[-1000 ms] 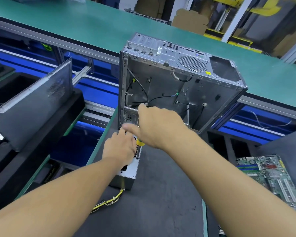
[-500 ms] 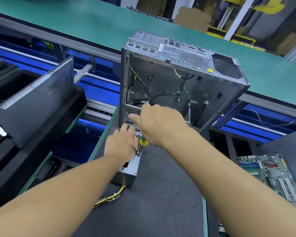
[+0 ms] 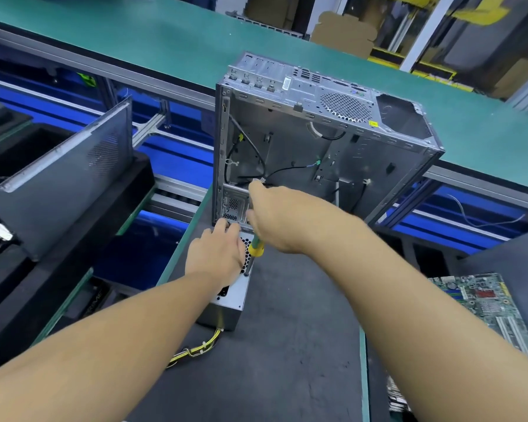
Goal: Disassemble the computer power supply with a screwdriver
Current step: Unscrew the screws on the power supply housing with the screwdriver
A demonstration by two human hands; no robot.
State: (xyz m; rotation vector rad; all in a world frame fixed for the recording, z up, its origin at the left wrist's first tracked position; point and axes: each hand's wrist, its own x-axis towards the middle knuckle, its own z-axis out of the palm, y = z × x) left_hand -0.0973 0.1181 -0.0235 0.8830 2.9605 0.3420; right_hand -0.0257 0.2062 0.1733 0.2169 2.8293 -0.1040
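A grey metal power supply (image 3: 232, 296) stands on end on the black mat (image 3: 287, 345), close against the front of an open, stripped computer case (image 3: 317, 141). Its yellow cable bundle (image 3: 195, 350) trails out at the bottom. My left hand (image 3: 215, 257) lies over its top face, fingers curled at the far edge. My right hand (image 3: 287, 217) grips a screwdriver (image 3: 256, 247) with a yellow and green handle. The shaft points down along the supply's perforated side, and its tip is hard to make out. My right thumb reaches up toward the case's lower bay.
A dark side panel (image 3: 61, 172) leans on black bins at the left. A green motherboard (image 3: 482, 303) lies at the right edge. The green conveyor belt (image 3: 165, 41) runs behind the case. Loose black wires hang inside the case.
My right hand with the screwdriver has edged slightly forward toward the case. My left hand has stayed on the power supply.
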